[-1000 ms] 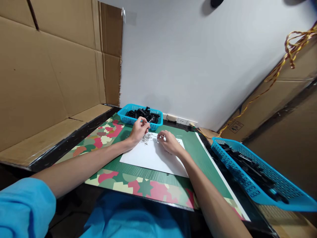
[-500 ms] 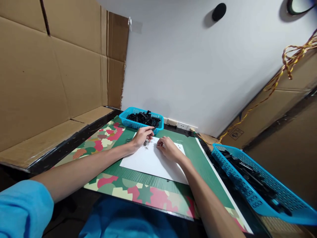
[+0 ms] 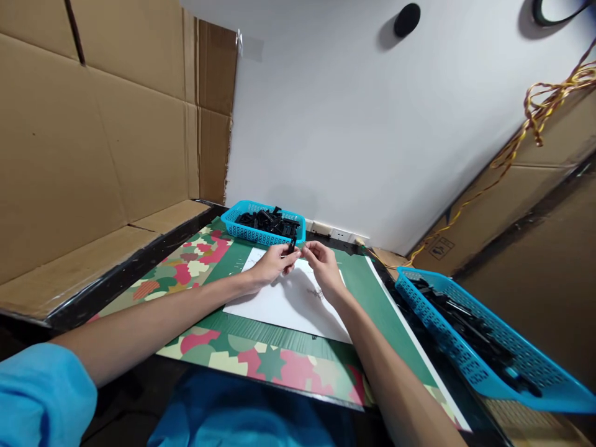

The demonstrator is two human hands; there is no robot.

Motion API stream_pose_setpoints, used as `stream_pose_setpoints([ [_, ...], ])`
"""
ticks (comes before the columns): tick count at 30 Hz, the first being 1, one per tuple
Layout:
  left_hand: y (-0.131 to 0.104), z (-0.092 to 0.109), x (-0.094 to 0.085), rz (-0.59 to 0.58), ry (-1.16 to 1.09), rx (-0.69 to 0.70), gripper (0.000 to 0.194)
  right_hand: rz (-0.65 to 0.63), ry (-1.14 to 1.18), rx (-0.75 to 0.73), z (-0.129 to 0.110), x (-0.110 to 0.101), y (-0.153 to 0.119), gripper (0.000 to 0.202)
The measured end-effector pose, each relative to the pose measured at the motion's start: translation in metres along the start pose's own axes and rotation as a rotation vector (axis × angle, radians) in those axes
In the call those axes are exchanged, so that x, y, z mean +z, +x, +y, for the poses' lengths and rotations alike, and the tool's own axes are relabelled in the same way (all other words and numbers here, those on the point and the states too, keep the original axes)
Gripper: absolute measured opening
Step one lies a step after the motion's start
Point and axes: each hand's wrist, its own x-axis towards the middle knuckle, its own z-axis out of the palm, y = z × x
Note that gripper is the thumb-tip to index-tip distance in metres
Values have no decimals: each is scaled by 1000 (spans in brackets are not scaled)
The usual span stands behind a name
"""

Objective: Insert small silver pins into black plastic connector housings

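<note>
Above a white sheet [image 3: 284, 304] on the green mat, my left hand [image 3: 275, 263] is closed on a small black part [image 3: 292, 246] that stands up between its fingers. Close beside it on the right, my right hand [image 3: 321, 262] pinches something too small to make out, its fingertips near the black part. A little pile of tiny metallic pieces [image 3: 315, 292] lies on the sheet, next to my right hand.
A blue basket of black parts [image 3: 263, 234] stands behind my hands. Another blue basket [image 3: 470, 366] with long black parts is at the right. Sockets [image 3: 339, 236] line the wall's foot; cardboard [image 3: 93, 155] rises at the left.
Both hands have come closer together and lifted off the sheet. The black part is now upright in my left hand. The tiny pieces now show near my right hand, not under my left.
</note>
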Motion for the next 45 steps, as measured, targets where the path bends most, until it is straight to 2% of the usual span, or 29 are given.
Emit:
stream_pose_setpoints([
  [9, -2, -10, -2, 87, 94, 48, 38, -1, 146, 111, -5, 10, -5, 46],
  [15, -5, -3, 0, 104, 115, 52, 35, -46, 128, 139, -6, 5, -6, 41],
  [19, -6, 0, 0, 93, 112, 44, 34, -40, 62, 124, -6, 0, -5, 38],
  [23, -4, -5, 0, 52, 107, 13, 35, -35, -31, 89, -5, -7, -3, 34],
  [28, -4, -10, 2, 16, 139, -31, 32, -127, -93, 58, -8, -16, -5, 34],
  [32, -6, -8, 1, 7, 203, -16, 28, -198, -104, 58, -15, -24, -7, 36],
  [34, -6, -8, -1, 27, 249, 8, 29, -173, -115, 60, -16, -28, -7, 37],
  [38, -6, -10, -3, 40, 350, 40, 45, -48, -158, 54, -13, -36, -5, 36],
  [42, -10, -5, -1, -38, 454, 73, 25, 21, -203, 56, -11, -42, -2, 33],
  [45, -14, 0, 0, -87, 526, 120, 24, 34, -250, 78, -10, -45, -2, 30],
])
